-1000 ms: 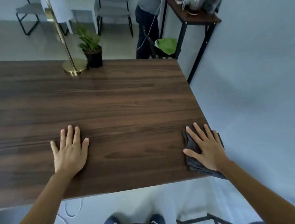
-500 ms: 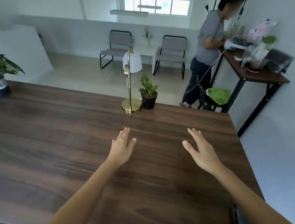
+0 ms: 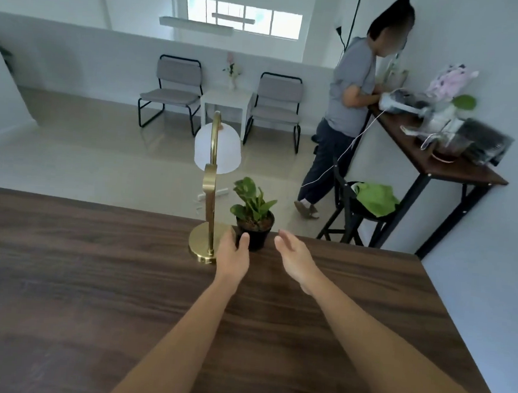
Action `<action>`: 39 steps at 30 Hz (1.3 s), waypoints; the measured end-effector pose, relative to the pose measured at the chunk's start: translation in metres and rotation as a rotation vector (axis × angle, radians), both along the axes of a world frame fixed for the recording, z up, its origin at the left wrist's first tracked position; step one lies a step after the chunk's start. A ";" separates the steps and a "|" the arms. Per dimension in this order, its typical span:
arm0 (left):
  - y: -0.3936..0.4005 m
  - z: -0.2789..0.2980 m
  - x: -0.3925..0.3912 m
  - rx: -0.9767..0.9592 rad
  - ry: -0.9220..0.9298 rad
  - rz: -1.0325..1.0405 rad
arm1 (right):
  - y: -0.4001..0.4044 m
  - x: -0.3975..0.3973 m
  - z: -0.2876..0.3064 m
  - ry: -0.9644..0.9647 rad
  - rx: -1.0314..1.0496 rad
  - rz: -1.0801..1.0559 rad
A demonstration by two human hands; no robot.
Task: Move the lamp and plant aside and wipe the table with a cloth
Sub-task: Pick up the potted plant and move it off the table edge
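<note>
The dark brown wood-grain table (image 3: pixel 89 291) fills the lower half of the view, its far edge running from nine o'clock across to about three o'clock. Beyond it, toward one o'clock, a person in a grey shirt (image 3: pixel 350 88) stands at a narrow dark side table with black legs (image 3: pixel 458 173), and a black stool carrying a green cloth (image 3: pixel 375 199) stands below that. Toward twelve o'clock two grey chairs with black frames (image 3: pixel 173 92) flank a small white side table (image 3: pixel 226 100).

At the table's far edge, near the middle of the view, stands the brass lamp with an arched stem and white dome shade (image 3: pixel 211 192), upright on its round base. Just beside it at its three o'clock sits the small green plant in a black plastic pot (image 3: pixel 254 219), also upright.

The left hand (image 3: pixel 231 256) reaches between the two, fingers loosely spread; it overlaps the lamp base and the pot's left side, and whether it touches either cannot be told. The right hand (image 3: pixel 296 258) hovers open at the pot's four o'clock, palm turned inward, holding nothing and apart from the pot.
</note>
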State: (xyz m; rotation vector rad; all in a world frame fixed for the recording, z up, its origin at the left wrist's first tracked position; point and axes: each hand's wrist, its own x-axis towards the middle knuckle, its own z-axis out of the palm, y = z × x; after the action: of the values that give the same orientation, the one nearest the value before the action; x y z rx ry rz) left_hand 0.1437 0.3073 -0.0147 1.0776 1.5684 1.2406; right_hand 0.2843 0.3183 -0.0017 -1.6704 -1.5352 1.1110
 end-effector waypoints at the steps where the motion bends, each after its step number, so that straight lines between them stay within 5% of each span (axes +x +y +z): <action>1: 0.009 -0.004 0.001 0.007 -0.027 0.015 | 0.012 -0.005 -0.001 0.044 -0.001 0.000; 8: 0.036 -0.016 0.003 0.079 -0.075 -0.019 | 0.060 -0.021 -0.024 0.431 -0.097 -0.004; 14: 0.032 -0.019 0.026 0.121 -0.092 -0.086 | 0.038 0.015 -0.022 0.543 -0.076 0.016; 26: 0.015 0.002 0.241 0.139 -0.209 -0.656 | -0.022 0.256 0.002 0.430 0.105 -0.228; 39: 0.034 -0.024 0.319 0.025 -0.069 -0.737 | -0.028 0.322 -0.034 0.416 0.035 -0.385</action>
State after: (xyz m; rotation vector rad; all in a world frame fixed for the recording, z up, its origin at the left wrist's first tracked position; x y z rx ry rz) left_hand 0.4627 0.3408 -0.0383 1.4326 0.9524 0.7740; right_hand 0.6065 0.2905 -0.0360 -1.5084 -0.9223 1.1220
